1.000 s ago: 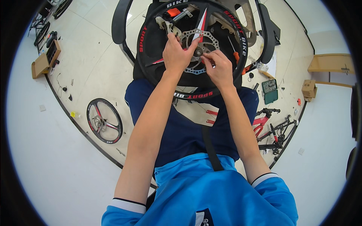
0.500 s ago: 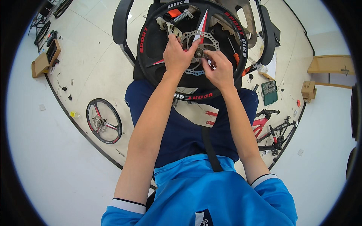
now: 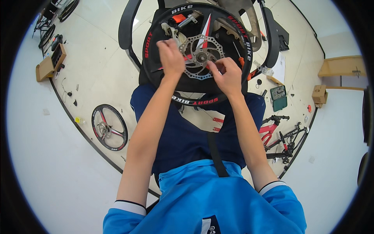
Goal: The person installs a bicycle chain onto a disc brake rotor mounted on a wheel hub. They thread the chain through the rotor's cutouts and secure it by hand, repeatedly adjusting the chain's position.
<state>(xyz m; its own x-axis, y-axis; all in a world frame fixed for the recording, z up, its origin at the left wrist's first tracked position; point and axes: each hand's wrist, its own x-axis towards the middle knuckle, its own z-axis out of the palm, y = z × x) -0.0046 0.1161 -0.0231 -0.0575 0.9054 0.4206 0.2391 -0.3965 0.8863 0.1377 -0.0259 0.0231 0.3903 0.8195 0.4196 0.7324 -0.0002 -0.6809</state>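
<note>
A black bicycle wheel (image 3: 249, 43) with red and white spokes lies flat before me, its near rim over my thighs. At its centre a silver brake disc (image 3: 219, 46) surrounds the hub (image 3: 201, 57). My left hand (image 3: 171, 60) is raised at the disc's left edge, its fingers curled together; what they hold, if anything, cannot be made out. Close to the hub's right side, my right hand (image 3: 228, 76) is closed with thumb and fingertips drawn in over the disc; anything between them is hidden. A crumpled white piece (image 3: 168, 29) lies beyond my left hand.
Around the wheel stands a black-armed chair (image 3: 125, 29). Through the spokes show a screwdriver (image 3: 241, 61) and a metal cylinder (image 3: 190, 18). A second wheel (image 3: 124, 130) rests at the left; at the right are a green case (image 3: 279, 104) and a red bike frame (image 3: 267, 134).
My left hand has drawn away from the hub to the left, uncovering the disc. My right hand stays by the hub, slightly lower. The view has shifted a little.
</note>
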